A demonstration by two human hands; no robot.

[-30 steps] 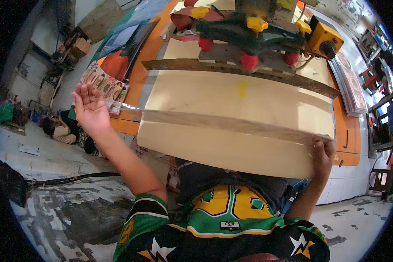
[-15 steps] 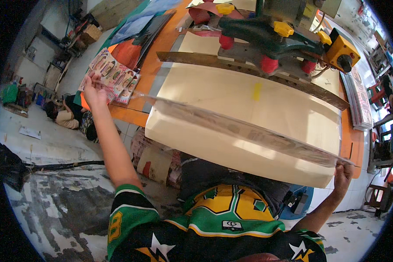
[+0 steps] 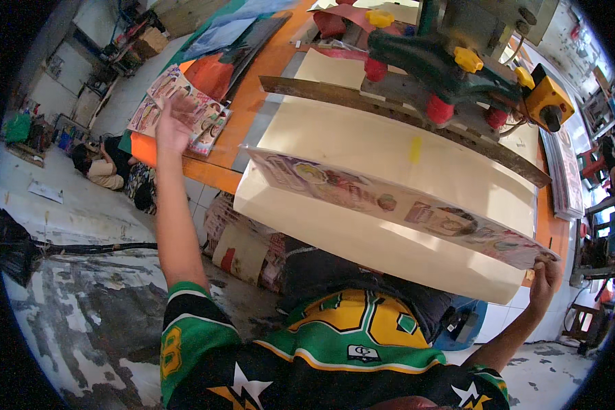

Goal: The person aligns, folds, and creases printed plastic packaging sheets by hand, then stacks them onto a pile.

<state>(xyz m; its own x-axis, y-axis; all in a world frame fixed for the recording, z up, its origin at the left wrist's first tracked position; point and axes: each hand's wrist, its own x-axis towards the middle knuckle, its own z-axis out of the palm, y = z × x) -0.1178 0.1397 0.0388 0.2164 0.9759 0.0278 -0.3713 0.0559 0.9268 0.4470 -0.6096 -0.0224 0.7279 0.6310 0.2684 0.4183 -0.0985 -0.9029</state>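
A long, narrow printed plastic sheet (image 3: 389, 198) with food pictures is held up at a tilt across the cream board (image 3: 335, 140). My right hand (image 3: 545, 275) grips its right end between thumb and fingers. At the far left my left hand (image 3: 175, 126) has its fingers spread, apart from the sheet's left end. It is over or against a pile of colourful printed sheets (image 3: 208, 116) on the table's left side; whether it touches them I cannot tell. Behind the plastic sheet, a long metal bar (image 3: 389, 119) crosses the board under the green machine head (image 3: 424, 68).
The machine carries red cushions (image 3: 439, 108), yellow knobs (image 3: 468, 59) and a yellow control box (image 3: 548, 102). Another printed stack (image 3: 562, 171) lies at the orange table's (image 3: 219, 176) right edge. Dark and blue sheets (image 3: 219, 37) lie far left. A person (image 3: 106, 167) is low on the floor at left.
My left hand has moved slightly right, its fingers now spread and clear of the sheet's end. The sheet has turned to show more of its printed face; the right hand still grips it.
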